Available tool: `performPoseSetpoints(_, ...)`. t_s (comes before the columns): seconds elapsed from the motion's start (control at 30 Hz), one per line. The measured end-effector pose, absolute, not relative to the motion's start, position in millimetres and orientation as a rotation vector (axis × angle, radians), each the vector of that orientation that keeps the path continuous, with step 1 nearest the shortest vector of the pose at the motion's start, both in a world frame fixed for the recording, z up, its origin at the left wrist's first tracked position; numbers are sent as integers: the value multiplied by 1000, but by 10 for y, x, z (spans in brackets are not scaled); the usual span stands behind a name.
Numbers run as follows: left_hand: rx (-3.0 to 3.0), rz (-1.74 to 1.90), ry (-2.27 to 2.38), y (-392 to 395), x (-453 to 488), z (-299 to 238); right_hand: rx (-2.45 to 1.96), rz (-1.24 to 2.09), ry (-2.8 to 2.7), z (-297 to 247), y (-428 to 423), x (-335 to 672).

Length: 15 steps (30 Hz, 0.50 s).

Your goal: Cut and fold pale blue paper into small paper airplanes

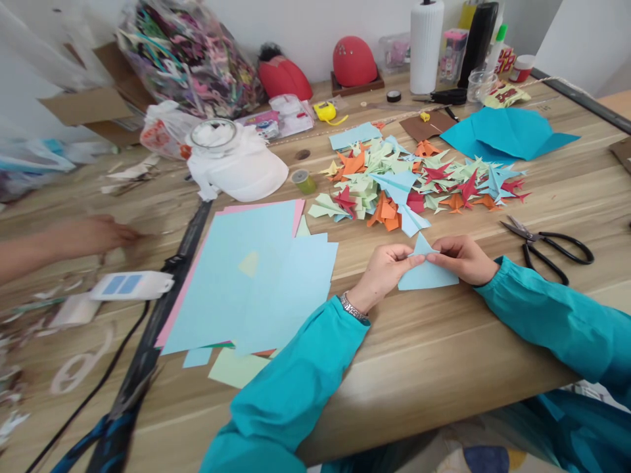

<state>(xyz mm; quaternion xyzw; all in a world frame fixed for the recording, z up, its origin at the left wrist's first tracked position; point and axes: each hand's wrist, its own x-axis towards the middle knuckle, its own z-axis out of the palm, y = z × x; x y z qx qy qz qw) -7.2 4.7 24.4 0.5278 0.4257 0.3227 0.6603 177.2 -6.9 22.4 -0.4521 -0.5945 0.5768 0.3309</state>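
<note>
A small light blue folded paper point(426, 269) lies on the wooden table point(444, 355) in front of me. My left hand point(384, 270) pinches its left edge near the pointed top. On the other side my right hand point(463, 258) grips the top right part, fingers curled. Both sleeves are teal, and a metal watch sits on my left wrist.
A pile of folded paper shapes point(409, 180) lies beyond my hands. Black scissors point(547, 246) rest to the right, a stack of light blue sheets point(256, 276) to the left. Another person's hand point(93, 235) reaches in at far left. A large blue paper point(507, 131) lies at back right.
</note>
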Motion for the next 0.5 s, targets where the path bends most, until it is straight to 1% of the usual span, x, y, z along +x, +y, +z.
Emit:
performPoseSetpoints(0.13,1211,699,946,57,-75,249,-1175,1451,-1570,196,-50,1778)
performPoseSetpoints(0.27,1187,690,948,56,-79,247,-1183,1490,-1503,207,-55,1762)
performPoseSetpoints(0.37,1134,749,955,58,-68,222,-1214,1542,-1341,229,-76,1748)
performPoseSetpoints(0.5,1044,860,949,61,-47,180,-1201,1487,-1247,241,-89,1737)
